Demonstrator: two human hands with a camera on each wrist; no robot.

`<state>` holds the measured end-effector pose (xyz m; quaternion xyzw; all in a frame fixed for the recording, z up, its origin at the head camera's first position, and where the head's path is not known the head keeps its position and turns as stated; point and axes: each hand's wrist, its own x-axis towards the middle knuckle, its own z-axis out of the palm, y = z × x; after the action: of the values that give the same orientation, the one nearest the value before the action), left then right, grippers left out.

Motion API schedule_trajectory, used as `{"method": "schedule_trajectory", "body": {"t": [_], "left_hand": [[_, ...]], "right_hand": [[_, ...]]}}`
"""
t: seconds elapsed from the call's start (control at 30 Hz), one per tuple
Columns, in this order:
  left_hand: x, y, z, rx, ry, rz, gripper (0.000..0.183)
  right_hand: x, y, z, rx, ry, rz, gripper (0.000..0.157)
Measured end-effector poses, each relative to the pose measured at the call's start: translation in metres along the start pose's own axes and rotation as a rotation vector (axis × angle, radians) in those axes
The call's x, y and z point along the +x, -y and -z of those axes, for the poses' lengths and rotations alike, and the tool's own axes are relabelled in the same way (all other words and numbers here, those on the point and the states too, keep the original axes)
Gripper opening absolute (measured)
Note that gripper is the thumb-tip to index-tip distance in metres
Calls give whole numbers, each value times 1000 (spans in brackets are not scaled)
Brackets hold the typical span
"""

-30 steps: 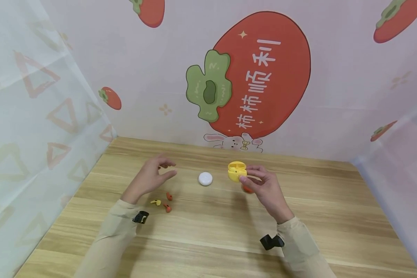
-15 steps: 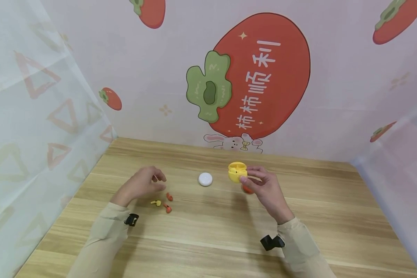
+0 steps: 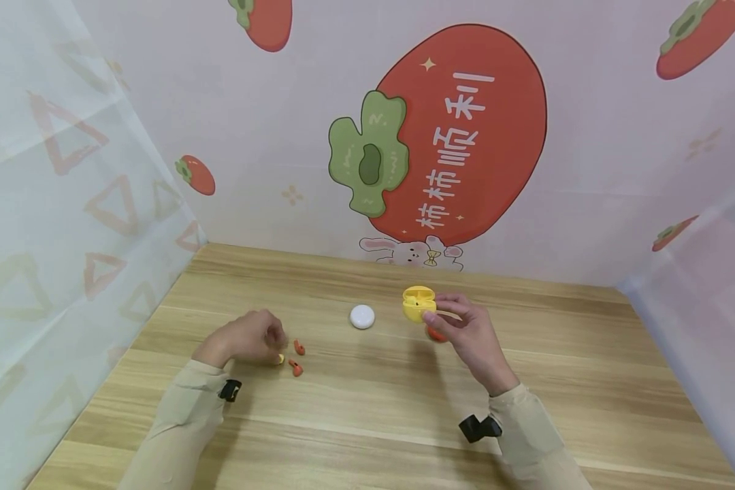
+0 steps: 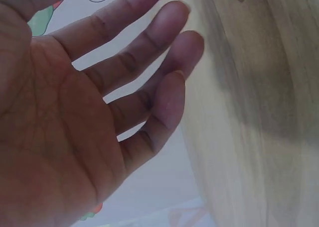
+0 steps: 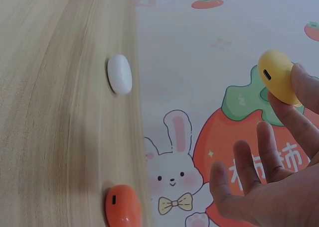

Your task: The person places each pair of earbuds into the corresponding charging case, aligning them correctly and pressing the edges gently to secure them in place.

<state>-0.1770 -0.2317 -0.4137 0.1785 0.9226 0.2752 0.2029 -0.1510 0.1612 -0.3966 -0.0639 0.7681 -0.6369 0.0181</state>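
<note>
In the head view, the yellow earbud [image 3: 281, 358] lies low over the table [image 3: 373, 422], mostly hidden by your left hand [image 3: 245, 338], only its rounded end peeping out by the fingertips. It should be light, stiff and rather slippery, so a gentle pinch on the stem, with thumb and forefinger, would suit it best. Two neighbours crowd that spot: the farther orange earbud [image 3: 299, 348] and the nearer orange earbud [image 3: 296, 368], both just beside your fingers and easy to nudge. Your right hand [image 3: 470, 337] holds the yellow case [image 3: 418, 312] raised, its lid [image 3: 419, 291] up and what looks like another yellow earbud seated inside; the hinge is probably the delicate part, so grip the body. A round white case [image 3: 362, 316] sits between your hands, and an orange case [image 3: 436, 334] shows partly behind your right thumb. In the left wrist view, your fingers are apart and loosely bent, with the earbud's stem end at the top edge; you cannot tell whether thumb and forefinger meet on it. In the right wrist view, your thumb and forefinger pinch the smooth shell near its slotted underside, the other fingers curving free; white and orange cases lie well apart from it.
</note>
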Motion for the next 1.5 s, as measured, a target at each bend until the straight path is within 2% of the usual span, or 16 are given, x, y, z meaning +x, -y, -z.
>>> {"method": "schedule_trajectory", "body": {"t": [0.27, 0.57, 0.8, 0.97, 1.2, 1.5], "left_hand": [[-1, 0, -3, 2, 26, 22, 21], [2, -1, -6, 70, 0, 44, 20], [5, 1, -9, 72, -2, 67, 20], [4, 2, -6, 68, -28, 68, 16], [4, 1, -1, 72, -59, 29, 12], [7, -8, 5, 41, -184, -82, 5]], "right_hand": [[1, 0, -1, -1, -4, -5, 38], [1, 1, -1, -11, 6, 1, 38], [1, 2, -1, -6, 6, 1, 39], [0, 2, -1, -1, 7, -2, 40], [0, 3, -2, 14, 8, 1, 37], [-1, 2, -3, 21, 14, -1, 36]]}}
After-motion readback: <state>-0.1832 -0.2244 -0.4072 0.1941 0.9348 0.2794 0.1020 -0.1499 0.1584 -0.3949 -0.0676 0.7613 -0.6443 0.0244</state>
